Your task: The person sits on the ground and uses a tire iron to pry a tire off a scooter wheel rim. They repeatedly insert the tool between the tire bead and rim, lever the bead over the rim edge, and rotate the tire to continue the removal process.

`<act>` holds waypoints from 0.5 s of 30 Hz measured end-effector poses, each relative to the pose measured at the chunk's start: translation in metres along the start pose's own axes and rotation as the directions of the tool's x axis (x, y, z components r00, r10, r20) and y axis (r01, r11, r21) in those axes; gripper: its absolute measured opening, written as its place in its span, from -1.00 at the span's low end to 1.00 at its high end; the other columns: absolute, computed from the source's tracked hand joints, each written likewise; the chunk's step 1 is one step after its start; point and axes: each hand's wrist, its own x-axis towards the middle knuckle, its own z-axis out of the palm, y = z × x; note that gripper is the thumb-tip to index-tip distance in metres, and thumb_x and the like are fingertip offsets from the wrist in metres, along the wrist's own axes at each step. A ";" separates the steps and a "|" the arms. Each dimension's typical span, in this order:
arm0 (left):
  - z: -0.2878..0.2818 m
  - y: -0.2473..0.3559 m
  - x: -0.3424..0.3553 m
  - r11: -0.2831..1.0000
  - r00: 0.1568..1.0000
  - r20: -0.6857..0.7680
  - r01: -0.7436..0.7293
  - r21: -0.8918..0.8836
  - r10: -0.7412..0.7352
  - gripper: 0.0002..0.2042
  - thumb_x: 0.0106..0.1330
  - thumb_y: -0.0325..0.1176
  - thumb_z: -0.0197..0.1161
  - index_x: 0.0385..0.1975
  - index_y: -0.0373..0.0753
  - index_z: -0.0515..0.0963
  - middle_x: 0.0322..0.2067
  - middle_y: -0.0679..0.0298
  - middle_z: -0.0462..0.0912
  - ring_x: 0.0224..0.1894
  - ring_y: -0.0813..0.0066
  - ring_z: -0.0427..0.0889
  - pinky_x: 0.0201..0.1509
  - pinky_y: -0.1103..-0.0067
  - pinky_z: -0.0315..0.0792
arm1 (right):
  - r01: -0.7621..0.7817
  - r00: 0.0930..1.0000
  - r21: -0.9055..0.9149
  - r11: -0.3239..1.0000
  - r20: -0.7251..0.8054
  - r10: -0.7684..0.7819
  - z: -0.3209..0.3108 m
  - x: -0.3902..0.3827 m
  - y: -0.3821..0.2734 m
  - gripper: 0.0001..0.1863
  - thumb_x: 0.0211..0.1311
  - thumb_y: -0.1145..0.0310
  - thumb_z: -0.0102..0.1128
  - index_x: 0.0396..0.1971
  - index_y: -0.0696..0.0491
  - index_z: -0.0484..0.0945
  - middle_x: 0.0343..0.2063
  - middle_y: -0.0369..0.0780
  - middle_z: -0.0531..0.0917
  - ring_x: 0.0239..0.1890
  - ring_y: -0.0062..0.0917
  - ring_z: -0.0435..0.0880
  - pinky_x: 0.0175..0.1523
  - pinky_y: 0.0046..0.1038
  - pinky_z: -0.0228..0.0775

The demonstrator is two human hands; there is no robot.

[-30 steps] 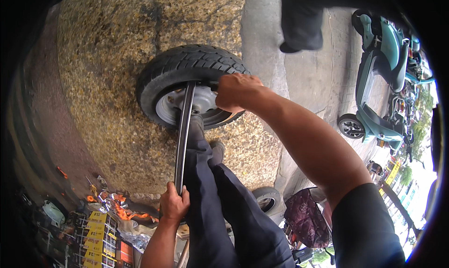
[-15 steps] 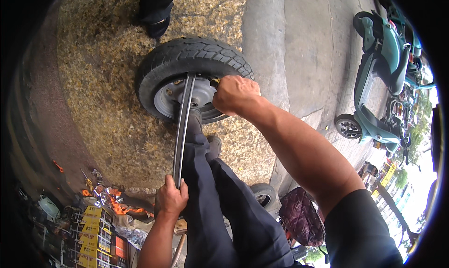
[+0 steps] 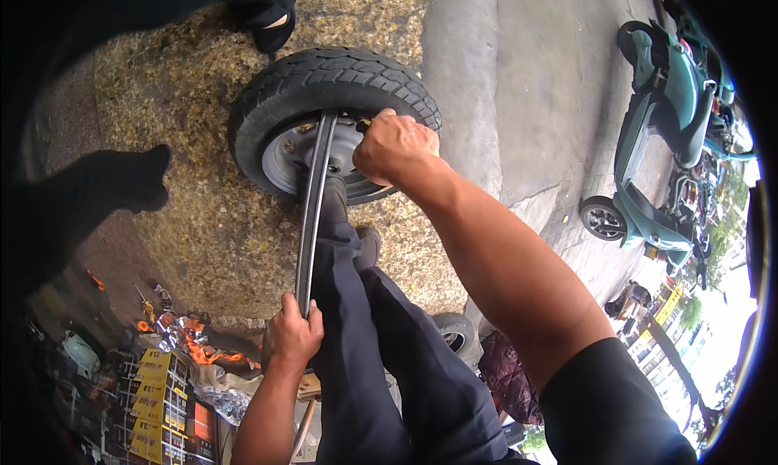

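A black treaded tire [image 3: 324,84] on a grey metal wheel rim [image 3: 284,161] lies on the ground in front of me, with my shoe against the rim. A long steel tire lever [image 3: 314,214] runs from under the tire's inner edge back toward me. My left hand [image 3: 293,331] is wrapped round its near end. At the right side of the rim, my right hand [image 3: 397,146] makes a fist against the tire's inner edge. Something dark shows beside that fist, but my fingers hide what they grip.
One person's shoe [image 3: 275,34] stands beyond the tire; another dark-clothed leg [image 3: 105,185] is at the left. A smaller tire [image 3: 454,335] lies behind my legs. Stacked yellow boxes [image 3: 154,404] and orange scraps [image 3: 207,350] are at lower left, a green scooter [image 3: 648,165] at right.
A dark-clothed leg has come into view at the left. My right fist sits slightly farther left and higher at the rim. My left hand keeps its grip on the lever.
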 end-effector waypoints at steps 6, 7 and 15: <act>0.004 -0.005 -0.002 1.000 1.000 -0.011 -0.020 -0.009 0.019 -0.74 0.29 -0.28 0.24 -0.28 -0.30 0.35 -0.57 -0.14 0.60 -0.49 -0.27 0.62 -0.42 0.04 0.48 | 0.056 0.998 0.028 0.998 0.007 -0.056 0.009 0.000 0.016 -0.57 0.25 0.32 0.01 0.05 0.25 0.50 -0.02 0.09 0.67 0.09 -0.07 0.66 0.22 -0.22 0.46; 0.003 -0.005 -0.004 1.000 1.000 -0.008 -0.019 -0.001 0.019 -0.74 0.29 -0.28 0.24 -0.27 -0.30 0.35 -0.57 -0.14 0.60 -0.48 -0.27 0.62 -0.42 0.04 0.48 | 0.061 0.998 0.049 0.997 0.009 -0.061 0.009 -0.001 0.018 -0.56 0.25 0.32 0.02 0.06 0.26 0.50 -0.02 0.09 0.67 0.09 -0.06 0.66 0.22 -0.22 0.46; -0.005 -0.004 -0.007 0.998 0.999 -0.011 -0.037 0.046 0.038 -0.74 0.29 -0.28 0.24 -0.25 -0.30 0.35 -0.58 -0.16 0.60 -0.49 -0.29 0.61 -0.42 0.01 0.46 | 0.127 0.991 0.035 0.991 0.038 -0.128 0.008 -0.015 0.020 -0.63 0.21 0.30 0.05 -0.15 0.18 0.72 -0.09 0.08 0.71 0.01 -0.09 0.71 0.11 -0.25 0.55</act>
